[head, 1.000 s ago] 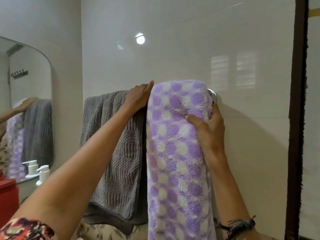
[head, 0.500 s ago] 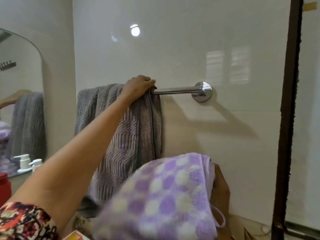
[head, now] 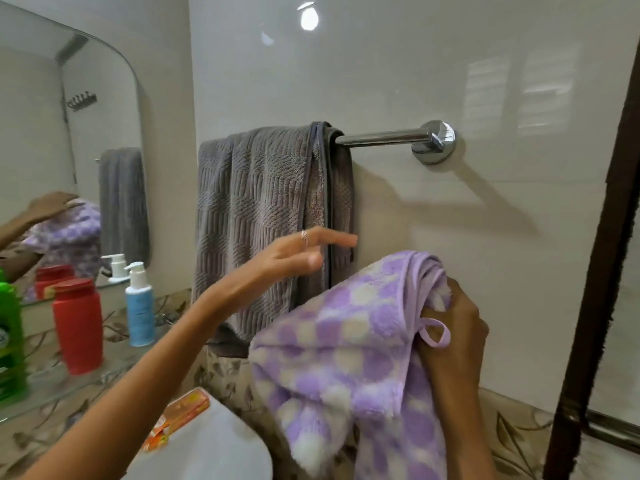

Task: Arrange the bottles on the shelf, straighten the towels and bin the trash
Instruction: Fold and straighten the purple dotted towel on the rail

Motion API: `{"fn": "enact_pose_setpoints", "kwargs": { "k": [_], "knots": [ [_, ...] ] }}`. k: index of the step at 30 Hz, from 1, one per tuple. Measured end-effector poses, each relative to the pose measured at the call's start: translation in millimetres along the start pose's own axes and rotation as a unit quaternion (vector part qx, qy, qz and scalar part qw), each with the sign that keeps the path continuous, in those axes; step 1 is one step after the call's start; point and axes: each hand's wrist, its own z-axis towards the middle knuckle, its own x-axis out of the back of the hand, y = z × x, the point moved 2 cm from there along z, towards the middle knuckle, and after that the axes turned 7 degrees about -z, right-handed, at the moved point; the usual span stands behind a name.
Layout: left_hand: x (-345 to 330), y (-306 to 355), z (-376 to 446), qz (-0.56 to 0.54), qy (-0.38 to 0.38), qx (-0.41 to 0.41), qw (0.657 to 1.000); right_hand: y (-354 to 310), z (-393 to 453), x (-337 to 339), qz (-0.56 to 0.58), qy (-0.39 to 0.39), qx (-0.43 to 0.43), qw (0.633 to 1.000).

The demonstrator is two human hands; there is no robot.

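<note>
rail: a chrome towel rail (head: 384,137) is fixed to the pale tiled wall; its right half is bare, ending in a round wall mount
grey towel: the grey towel (head: 263,216) hangs over the left half of the rail, folded double with a dark edge seam facing right; it drops well below the rail
purple towel: the purple towel (head: 349,348), spotted in purple and cream, is off the rail, bunched below and to the right of the rail's bare stretch; a small hanging loop sticks out at its right edge
right hand: the right hand (head: 450,327) grips the purple towel at its upper right corner, fingers curled into the cloth, below the rail's mount
left hand: the left hand (head: 294,254) hovers below the rail in front of the grey towel's lower right edge; fingers are stretched out and relaxed, holding nothing; whether they touch the cloth cannot be told; a ring sits on one finger
shelf: a glass shelf (head: 69,386) lies far left of the rail and lower down
bottles: on the shelf stand a blue pump bottle (head: 139,306) nearest the rail, then a red bottle (head: 79,327), then a green bottle (head: 10,341) at the frame's edge
mirror: a mirror (head: 69,133) hangs left of the rail, above the shelf
wrapper: an orange wrapper (head: 176,417) lies on a white rounded surface well below the rail
</note>
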Motion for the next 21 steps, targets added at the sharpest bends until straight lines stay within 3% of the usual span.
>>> {"fn": "enact_pose_setpoints", "kwargs": {
  "k": [3, 6, 10, 13, 16, 18, 21],
  "knots": [
    [-17.9, -1.1, -30.5, 0.04, -0.085, 0.017, 0.995, 25.8, 1.1, 5.6, 0.011, 0.043, 0.02, 0.999],
    [-41.9, -15.1, -50.1, 0.164, -0.111, 0.028, 0.98, 26.1, -4.7, -3.7, 0.044, 0.008, -0.02, 0.999],
    [-71.9, -28.8, -57.1, 0.292, 0.03, -0.024, 0.956, 33.4, -13.4, -2.9, 0.073, -0.004, -0.022, 0.997],
    [-74.2, -30.3, -56.3, 0.166, 0.185, -0.054, 0.967, 37.3, -24.0, -6.9, 0.08, -0.025, -0.035, 0.996],
    [-67.0, -23.8, -48.0, 0.077, 0.315, -0.009, 0.946, 46.8, -33.1, -13.6, 0.046, -0.1, -0.05, 0.993],
    [-62.0, -16.5, -41.1, 0.041, 0.365, 0.018, 0.93, 51.2, -41.1, -18.6, 0.046, -0.164, -0.032, 0.985],
    [-60.0, -7.7, -33.9, 0.0, 0.371, 0.053, 0.927, 50.1, -53.6, -23.8, 0.047, -0.258, 0.056, 0.963]
  ]
}}
